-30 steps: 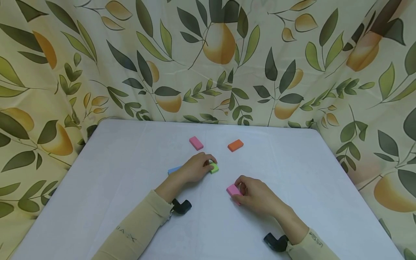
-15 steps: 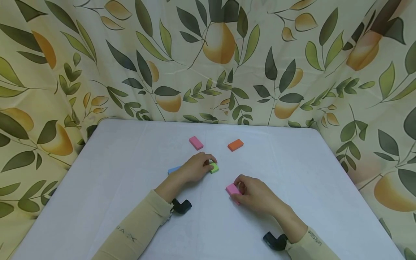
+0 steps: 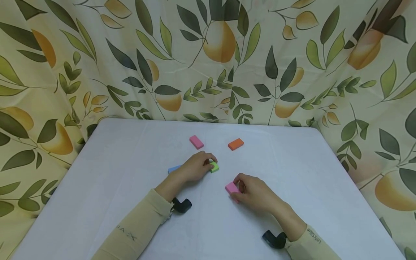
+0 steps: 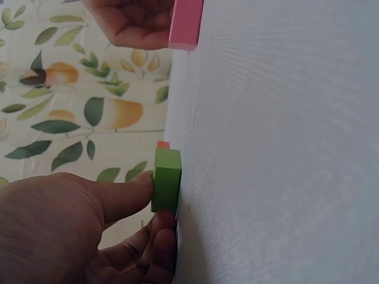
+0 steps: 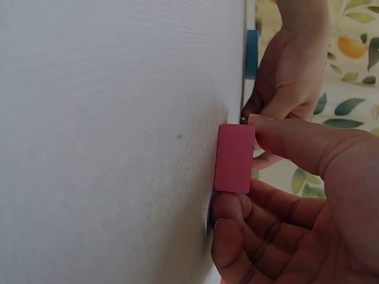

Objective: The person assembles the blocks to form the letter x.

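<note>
My left hand [image 3: 196, 167] pinches a green block [image 3: 214, 167] between thumb and fingers at the middle of the table; in the left wrist view the green block [image 4: 167, 180] stands against the white surface. Nearer the front and to the right, my right hand [image 3: 256, 192] grips a pink block [image 3: 232, 188] by its sides. The right wrist view shows that pink block's flat end [image 5: 234, 158] between thumb and fingertips, low at the tabletop. A blue block [image 3: 173, 169] lies partly hidden behind my left wrist.
Toward the back of the white table [image 3: 136, 144] lie another pink block [image 3: 196, 142] and an orange block [image 3: 235, 144], set apart. A patterned curtain [image 3: 208, 72] hangs behind the table's far edge. Each wrist carries a black device [image 3: 182, 205].
My right hand, with the pink block, has shifted very slightly left and away from me. The left hand stays where it was on the green block.
</note>
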Demonstrator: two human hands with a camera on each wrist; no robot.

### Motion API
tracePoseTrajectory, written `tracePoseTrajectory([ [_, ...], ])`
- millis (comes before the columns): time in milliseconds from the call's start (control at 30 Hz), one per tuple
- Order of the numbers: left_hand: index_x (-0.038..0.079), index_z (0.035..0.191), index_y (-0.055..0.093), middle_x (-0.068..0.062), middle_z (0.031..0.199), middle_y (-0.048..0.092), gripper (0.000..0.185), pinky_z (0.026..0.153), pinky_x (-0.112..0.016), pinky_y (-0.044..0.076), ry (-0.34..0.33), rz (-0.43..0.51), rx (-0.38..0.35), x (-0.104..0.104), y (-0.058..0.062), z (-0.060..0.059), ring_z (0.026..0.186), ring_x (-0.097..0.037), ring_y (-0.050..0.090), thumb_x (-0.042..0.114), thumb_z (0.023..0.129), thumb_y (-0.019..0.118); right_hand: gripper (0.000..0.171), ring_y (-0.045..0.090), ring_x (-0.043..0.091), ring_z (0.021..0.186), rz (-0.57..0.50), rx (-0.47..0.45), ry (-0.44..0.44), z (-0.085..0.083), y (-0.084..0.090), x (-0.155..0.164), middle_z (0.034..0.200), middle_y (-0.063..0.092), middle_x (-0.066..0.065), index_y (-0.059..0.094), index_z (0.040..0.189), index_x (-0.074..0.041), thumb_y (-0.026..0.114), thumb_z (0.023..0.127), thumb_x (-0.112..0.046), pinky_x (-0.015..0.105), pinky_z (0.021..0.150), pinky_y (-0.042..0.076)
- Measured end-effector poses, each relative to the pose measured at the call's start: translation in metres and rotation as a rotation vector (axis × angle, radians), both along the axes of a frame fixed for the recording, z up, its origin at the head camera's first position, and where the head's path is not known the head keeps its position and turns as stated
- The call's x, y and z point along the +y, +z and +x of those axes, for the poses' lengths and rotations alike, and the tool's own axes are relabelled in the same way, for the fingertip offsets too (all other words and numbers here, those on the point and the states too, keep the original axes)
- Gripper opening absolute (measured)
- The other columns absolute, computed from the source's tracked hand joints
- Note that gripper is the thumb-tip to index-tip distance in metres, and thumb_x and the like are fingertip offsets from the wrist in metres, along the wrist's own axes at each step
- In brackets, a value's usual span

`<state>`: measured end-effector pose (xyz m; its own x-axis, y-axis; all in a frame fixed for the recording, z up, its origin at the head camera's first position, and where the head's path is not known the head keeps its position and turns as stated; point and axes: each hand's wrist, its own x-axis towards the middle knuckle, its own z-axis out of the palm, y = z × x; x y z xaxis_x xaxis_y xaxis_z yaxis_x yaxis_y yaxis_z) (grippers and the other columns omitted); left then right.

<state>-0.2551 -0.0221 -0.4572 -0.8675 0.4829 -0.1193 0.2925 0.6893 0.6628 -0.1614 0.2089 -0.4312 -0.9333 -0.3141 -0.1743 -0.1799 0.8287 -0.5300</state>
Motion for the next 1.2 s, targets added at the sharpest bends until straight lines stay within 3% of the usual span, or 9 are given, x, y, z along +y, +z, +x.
tracePoseTrajectory([
  [1200,0.026,0.119,0.062,0.0,0.095,0.054,0.022,0.076,-0.03,0.044,-0.008,0.012,0.01,-0.0002,0.0025,0.0002,0.088,-0.017,0.051,0.027,0.099,0.055,0.03,0.05,0.009,0.067,0.041,0.035,0.008,-0.0056,0.0005,-0.0042,0.073,0.054,-0.007,0.061,0.105,-0.017,0.075,0.082,-0.032,0.025,0.062,0.042],
])
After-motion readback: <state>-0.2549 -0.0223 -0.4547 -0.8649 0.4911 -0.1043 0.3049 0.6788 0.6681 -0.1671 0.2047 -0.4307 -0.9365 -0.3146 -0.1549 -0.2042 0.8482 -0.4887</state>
